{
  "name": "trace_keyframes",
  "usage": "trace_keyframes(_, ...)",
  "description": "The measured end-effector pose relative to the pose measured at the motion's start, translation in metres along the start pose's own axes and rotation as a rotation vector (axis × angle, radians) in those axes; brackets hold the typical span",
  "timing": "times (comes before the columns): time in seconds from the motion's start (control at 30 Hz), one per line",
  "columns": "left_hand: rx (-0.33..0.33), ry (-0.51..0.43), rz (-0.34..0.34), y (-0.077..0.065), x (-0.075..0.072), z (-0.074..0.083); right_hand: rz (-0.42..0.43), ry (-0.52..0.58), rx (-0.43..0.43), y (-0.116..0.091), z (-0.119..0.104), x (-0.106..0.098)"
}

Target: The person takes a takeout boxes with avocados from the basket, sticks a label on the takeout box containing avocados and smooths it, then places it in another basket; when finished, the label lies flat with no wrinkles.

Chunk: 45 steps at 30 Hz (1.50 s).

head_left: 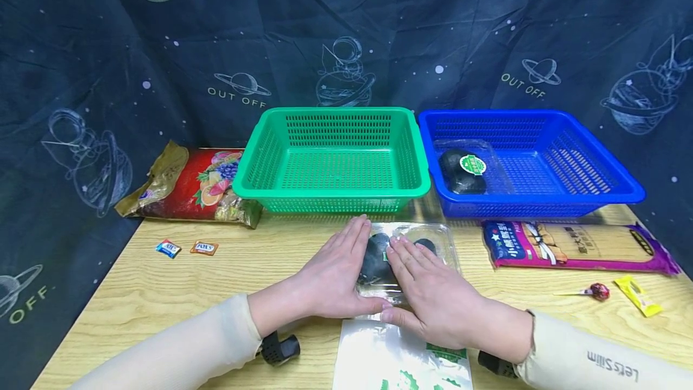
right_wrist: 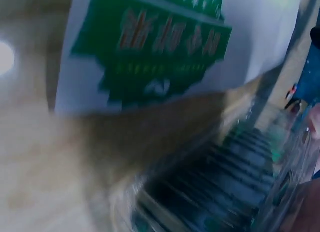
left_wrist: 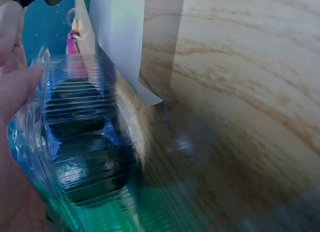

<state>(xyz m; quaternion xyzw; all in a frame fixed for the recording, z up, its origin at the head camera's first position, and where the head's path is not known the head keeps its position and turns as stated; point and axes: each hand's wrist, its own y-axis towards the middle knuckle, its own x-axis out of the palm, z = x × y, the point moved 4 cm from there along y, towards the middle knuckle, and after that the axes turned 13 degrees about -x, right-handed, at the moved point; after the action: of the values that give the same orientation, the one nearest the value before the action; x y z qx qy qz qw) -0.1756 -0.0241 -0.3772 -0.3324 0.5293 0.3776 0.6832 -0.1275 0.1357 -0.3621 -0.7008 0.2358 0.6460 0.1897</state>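
Observation:
A clear plastic clamshell box [head_left: 443, 238] holding dark rounded items [head_left: 373, 265] lies on the table before the green basket. My left hand [head_left: 337, 274] rests along its left side, fingers straight. With straight fingers, my right hand [head_left: 441, 300] presses on the lid, fingertips over a green label [head_left: 385, 256] that they mostly hide. The two thumbs nearly meet at the near edge. Ribbed walls of the clear box [left_wrist: 92, 137] fill the left wrist view's left side. A white sheet of green stickers [head_left: 360, 354] lies just nearer; one green sticker [right_wrist: 155, 47] looms large in the right wrist view.
Behind stand a green basket [head_left: 331, 202] and a blue basket [head_left: 520, 208]; the blue one holds a labelled clamshell box [head_left: 462, 170]. Left are a red bag [head_left: 208, 182] and small candies [head_left: 204, 248]. Right lie a noodle pack [head_left: 582, 245], lollipop [head_left: 599, 292] and yellow candy [head_left: 637, 295].

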Motion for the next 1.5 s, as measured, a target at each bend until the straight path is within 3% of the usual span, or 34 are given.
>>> trace_keyframes(0.37, -0.020, -0.029, 0.015, -0.001, -0.001, 0.000, -0.005, 0.024, -0.039, 0.006, -0.010, -0.001)
trace_keyframes(0.63, -0.001, -0.008, 0.028, 0.000, 0.000, 0.000, -0.016, 0.112, -0.046, 0.011, -0.015, -0.002)
trace_keyframes(1.2, 0.014, 0.017, 0.034, 0.001, 0.000, 0.001, 0.017, -0.005, 0.099, -0.001, -0.002, 0.004)
trace_keyframes(1.5, 0.005, -0.005, 0.022, 0.000, -0.001, 0.001, 0.011, -0.061, 0.102, -0.020, 0.007, -0.004)
